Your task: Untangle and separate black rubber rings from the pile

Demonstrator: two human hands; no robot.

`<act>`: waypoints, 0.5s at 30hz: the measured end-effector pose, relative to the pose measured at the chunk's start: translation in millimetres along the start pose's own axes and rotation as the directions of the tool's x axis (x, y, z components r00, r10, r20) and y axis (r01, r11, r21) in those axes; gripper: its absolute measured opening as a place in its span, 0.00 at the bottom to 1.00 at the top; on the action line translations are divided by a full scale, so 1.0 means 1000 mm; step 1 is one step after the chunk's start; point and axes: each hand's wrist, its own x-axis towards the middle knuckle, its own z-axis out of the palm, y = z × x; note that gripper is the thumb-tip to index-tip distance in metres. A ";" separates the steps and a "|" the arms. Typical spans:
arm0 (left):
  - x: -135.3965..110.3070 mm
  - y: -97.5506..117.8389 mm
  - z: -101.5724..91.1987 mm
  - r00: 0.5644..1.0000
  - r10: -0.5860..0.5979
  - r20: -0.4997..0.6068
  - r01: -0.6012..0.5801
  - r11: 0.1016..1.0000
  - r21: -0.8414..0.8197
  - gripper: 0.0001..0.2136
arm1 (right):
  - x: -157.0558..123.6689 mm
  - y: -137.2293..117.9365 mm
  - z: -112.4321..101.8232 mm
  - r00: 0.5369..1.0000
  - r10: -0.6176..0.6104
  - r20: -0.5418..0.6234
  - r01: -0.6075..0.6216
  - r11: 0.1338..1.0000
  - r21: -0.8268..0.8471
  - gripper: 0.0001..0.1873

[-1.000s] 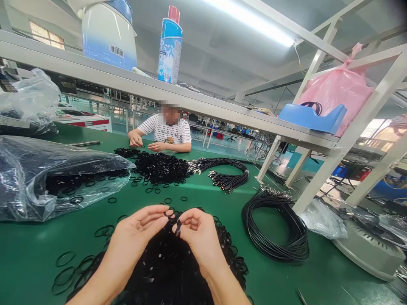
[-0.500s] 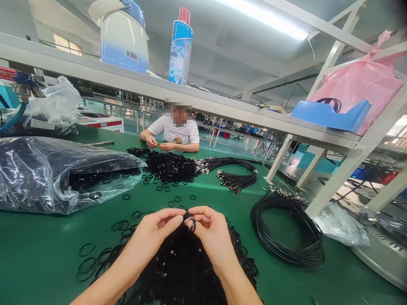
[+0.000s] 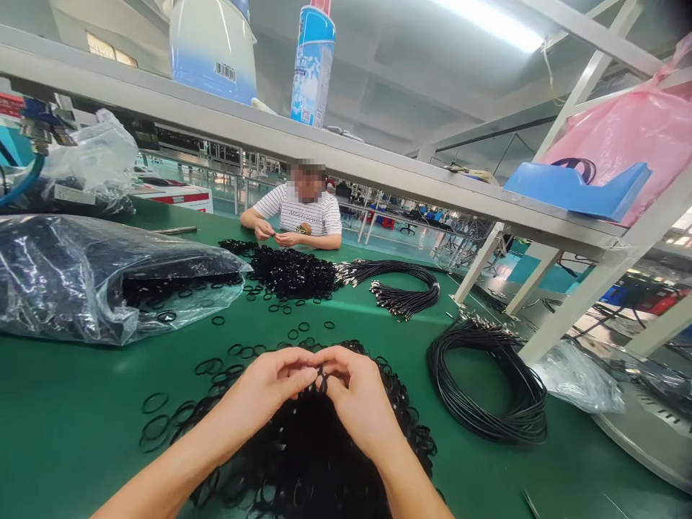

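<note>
My left hand (image 3: 267,393) and my right hand (image 3: 354,400) meet fingertip to fingertip above a heap of black rubber rings (image 3: 308,461) on the green table (image 3: 70,425). Both are closed in a pinch on one small black ring (image 3: 320,380) held between them. Loose rings (image 3: 178,414) lie scattered to the left of the heap.
A coil of black cable (image 3: 489,393) lies to the right. A clear plastic bag of black parts (image 3: 91,277) lies at the left. Across the table sits a person in a striped shirt (image 3: 300,216) behind another ring pile (image 3: 292,272) and a cable bundle (image 3: 403,288). A shelf (image 3: 324,158) with a spray can (image 3: 312,65) runs overhead.
My hands have closed in on each other, the fingertips now touching around the small ring. The view has shifted a little, bringing more of the heap into sight.
</note>
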 end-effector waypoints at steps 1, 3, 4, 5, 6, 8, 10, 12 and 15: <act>0.000 0.000 0.000 1.000 0.011 -0.015 -0.010 0.998 0.068 0.11 | 0.000 -0.001 0.000 1.000 0.022 0.010 -0.022 1.000 0.013 0.19; -0.001 0.000 0.000 0.998 0.032 -0.062 -0.021 0.984 0.175 0.11 | -0.001 -0.002 -0.001 0.997 0.074 0.002 -0.074 0.997 0.029 0.15; -0.002 0.000 -0.001 0.996 0.033 -0.078 -0.017 0.980 0.200 0.10 | -0.001 -0.002 -0.001 0.996 0.090 -0.018 -0.089 0.996 0.024 0.12; -0.002 0.001 -0.001 0.996 0.029 -0.090 -0.008 0.976 0.216 0.09 | -0.001 -0.002 -0.001 0.995 0.096 -0.038 -0.096 0.995 0.013 0.10; -0.003 0.002 -0.002 0.995 0.021 -0.100 0.003 0.973 0.231 0.09 | -0.001 -0.003 -0.001 0.994 0.095 -0.050 -0.095 0.995 0.002 0.09; -0.004 0.004 -0.003 0.994 0.013 -0.113 0.018 0.961 0.275 0.09 | -0.002 -0.003 -0.002 0.994 0.096 -0.056 -0.097 0.995 -0.012 0.07; -0.004 0.005 -0.003 0.993 0.015 -0.121 0.024 0.949 0.315 0.09 | -0.002 -0.003 -0.002 0.993 0.105 -0.055 -0.106 0.994 -0.011 0.08; -0.004 0.004 -0.004 0.991 0.022 -0.129 0.025 0.937 0.347 0.10 | -0.002 -0.003 -0.003 0.993 0.087 -0.083 -0.088 0.996 -0.014 0.09; -0.002 0.002 -0.007 0.990 0.025 -0.137 0.029 0.926 0.377 0.10 | 0.000 -0.002 -0.004 0.989 0.038 -0.141 -0.045 0.998 -0.048 0.09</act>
